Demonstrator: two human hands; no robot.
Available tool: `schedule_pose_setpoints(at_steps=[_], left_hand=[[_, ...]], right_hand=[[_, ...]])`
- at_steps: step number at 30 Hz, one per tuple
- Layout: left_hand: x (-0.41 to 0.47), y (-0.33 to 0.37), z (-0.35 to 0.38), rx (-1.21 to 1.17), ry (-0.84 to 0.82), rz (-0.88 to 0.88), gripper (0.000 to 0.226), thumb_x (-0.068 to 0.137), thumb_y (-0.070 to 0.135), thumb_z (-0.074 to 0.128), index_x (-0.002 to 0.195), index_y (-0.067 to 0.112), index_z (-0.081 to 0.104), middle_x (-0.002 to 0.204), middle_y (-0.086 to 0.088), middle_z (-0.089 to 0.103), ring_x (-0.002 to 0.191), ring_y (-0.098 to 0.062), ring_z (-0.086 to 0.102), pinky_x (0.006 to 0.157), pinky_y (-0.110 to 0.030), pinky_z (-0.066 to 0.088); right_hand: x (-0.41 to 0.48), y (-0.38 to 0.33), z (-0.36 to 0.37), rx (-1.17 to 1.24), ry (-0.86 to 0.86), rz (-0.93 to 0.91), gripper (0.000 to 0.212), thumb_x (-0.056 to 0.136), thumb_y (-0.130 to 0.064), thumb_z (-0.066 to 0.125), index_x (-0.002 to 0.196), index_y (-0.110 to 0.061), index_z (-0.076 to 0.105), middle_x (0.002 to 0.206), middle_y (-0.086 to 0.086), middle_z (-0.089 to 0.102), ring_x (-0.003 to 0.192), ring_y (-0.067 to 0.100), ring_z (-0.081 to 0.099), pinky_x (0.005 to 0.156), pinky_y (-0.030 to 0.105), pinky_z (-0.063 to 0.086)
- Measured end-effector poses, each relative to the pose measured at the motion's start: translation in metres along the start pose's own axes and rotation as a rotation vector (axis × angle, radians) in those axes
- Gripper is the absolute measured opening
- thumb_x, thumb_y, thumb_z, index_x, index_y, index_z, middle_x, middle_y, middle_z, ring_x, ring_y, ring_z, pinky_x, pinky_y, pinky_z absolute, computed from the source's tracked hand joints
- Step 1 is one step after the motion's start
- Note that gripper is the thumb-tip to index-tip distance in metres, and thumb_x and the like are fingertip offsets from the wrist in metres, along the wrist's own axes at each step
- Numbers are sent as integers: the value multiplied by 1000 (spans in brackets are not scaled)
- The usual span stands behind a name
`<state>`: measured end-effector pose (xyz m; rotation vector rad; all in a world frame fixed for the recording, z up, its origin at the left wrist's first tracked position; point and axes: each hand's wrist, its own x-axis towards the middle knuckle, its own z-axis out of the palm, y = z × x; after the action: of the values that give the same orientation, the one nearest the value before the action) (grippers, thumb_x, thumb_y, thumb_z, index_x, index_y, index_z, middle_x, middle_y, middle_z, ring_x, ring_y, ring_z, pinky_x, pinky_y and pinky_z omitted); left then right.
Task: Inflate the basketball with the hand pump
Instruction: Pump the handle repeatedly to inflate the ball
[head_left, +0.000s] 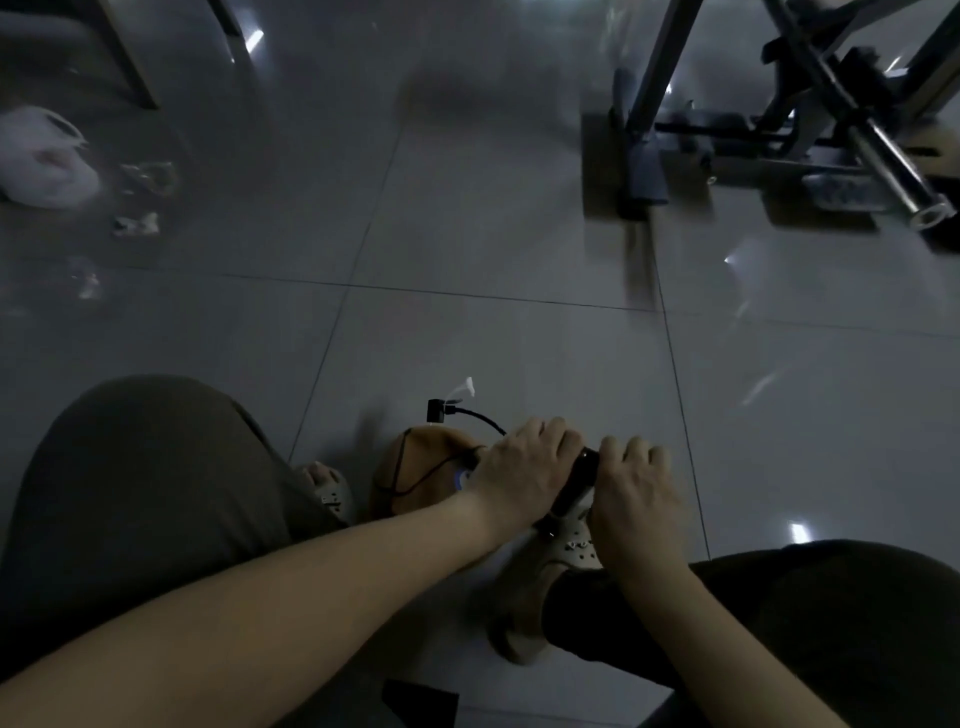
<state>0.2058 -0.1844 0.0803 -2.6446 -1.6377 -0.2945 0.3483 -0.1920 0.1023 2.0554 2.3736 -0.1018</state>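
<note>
A limp, mostly flat orange basketball (415, 475) lies on the grey tiled floor between my feet. A black hand pump (576, 480) runs across it at a slant. My left hand (524, 473) grips the pump's far end. My right hand (636, 499) grips the near part beside it, knuckles up. A thin black hose (480, 418) loops from the pump to a small black fitting (437, 410) lying just beyond the ball. Where the hose meets the ball is hidden by my left hand.
My knees frame the bottom of the view, with sandalled feet (563, 545) under my hands. A metal exercise frame (779, 135) stands at the far right. A white plastic bag (44, 161) and scraps of wrapping (137, 223) lie far left.
</note>
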Motion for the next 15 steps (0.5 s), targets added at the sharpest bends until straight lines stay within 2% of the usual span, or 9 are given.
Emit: schedule_pose_setpoints(at_steps=[3, 6, 8, 11, 13, 15], left_hand=[[-5, 3, 19, 33, -106, -29, 16, 90, 19, 48, 104, 12, 46, 96, -9, 52, 74, -19, 47, 58, -27, 36], [-8, 5, 36, 78, -217, -25, 23, 93, 13, 36, 114, 6, 40, 104, -16, 43, 80, -27, 41, 64, -36, 40], [-7, 5, 43, 86, -258, -36, 27, 93, 12, 36, 119, 6, 37, 107, -18, 40, 82, -29, 38, 66, -39, 38], [-4, 7, 38, 46, -290, -65, 28, 95, 16, 42, 122, 7, 37, 111, -17, 41, 85, -28, 41, 70, -37, 38], [-3, 7, 26, -26, -312, -83, 27, 98, 18, 42, 124, 11, 40, 116, -13, 45, 95, -28, 46, 77, -35, 39], [1, 6, 6, -114, -319, -83, 25, 99, 19, 39, 123, 15, 44, 117, -9, 48, 104, -26, 49, 79, -32, 35]], right_hand=[[-1, 0, 17, 11, -87, -26, 15, 81, -10, 51, 96, -14, 49, 93, 10, 48, 82, 25, 44, 63, 32, 36], [0, -1, 26, -30, -213, -34, 19, 94, -18, 45, 112, -18, 41, 109, 6, 44, 95, 21, 43, 73, 28, 34], [3, 1, 28, -35, -249, -37, 21, 95, -20, 43, 116, -18, 39, 112, 6, 43, 98, 21, 43, 75, 28, 32], [5, 7, 26, -32, -290, -46, 24, 95, -19, 45, 118, -17, 40, 115, 7, 46, 103, 23, 46, 80, 30, 39], [3, 9, 20, -19, -314, -59, 23, 93, -16, 49, 115, -18, 43, 115, 5, 50, 104, 23, 50, 86, 31, 42], [2, 9, 9, 36, -287, -31, 18, 91, -16, 53, 109, -19, 48, 110, 2, 55, 100, 21, 53, 84, 29, 41]])
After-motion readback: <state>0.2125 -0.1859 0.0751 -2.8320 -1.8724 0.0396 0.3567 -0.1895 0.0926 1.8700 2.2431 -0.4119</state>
